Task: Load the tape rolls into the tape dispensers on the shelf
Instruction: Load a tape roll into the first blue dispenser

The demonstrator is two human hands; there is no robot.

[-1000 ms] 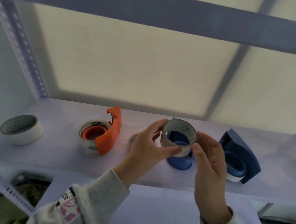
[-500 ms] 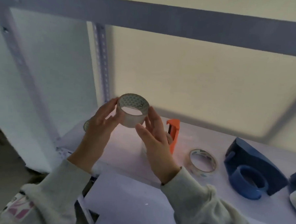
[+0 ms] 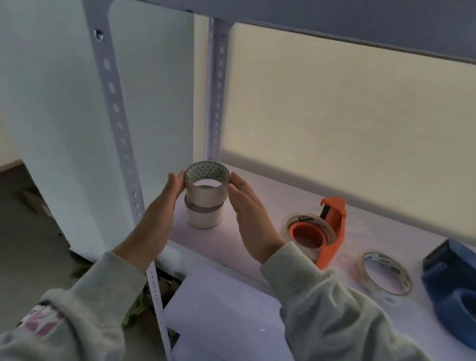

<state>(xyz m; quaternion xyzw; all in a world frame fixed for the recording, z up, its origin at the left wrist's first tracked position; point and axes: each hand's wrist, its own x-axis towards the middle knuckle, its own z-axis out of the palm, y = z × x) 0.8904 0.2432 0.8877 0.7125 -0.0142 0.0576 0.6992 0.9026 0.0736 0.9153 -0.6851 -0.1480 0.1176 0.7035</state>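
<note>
A grey tape roll (image 3: 205, 195) with a patterned inner core stands on top of a white tape roll (image 3: 203, 218) at the left end of the shelf (image 3: 261, 187). My left hand (image 3: 158, 214) and my right hand (image 3: 251, 217) flank the grey roll, fingertips pressed to its sides. An orange dispenser (image 3: 330, 232) with a clear roll on its hub lies right of my right wrist. A loose clear tape roll (image 3: 386, 276) lies flat further right. A blue dispenser (image 3: 457, 288) sits at the right edge, partly cut off.
A perforated metal upright (image 3: 116, 110) rises just left of my left hand, and a second one (image 3: 215, 90) stands behind the stacked rolls. The upper shelf beam (image 3: 322, 13) runs overhead. A white box (image 3: 224, 317) sits below the shelf's front edge.
Both hands carried the grey roll from in front of the blue dispenser leftward and down onto the white roll. The view swung left with them.
</note>
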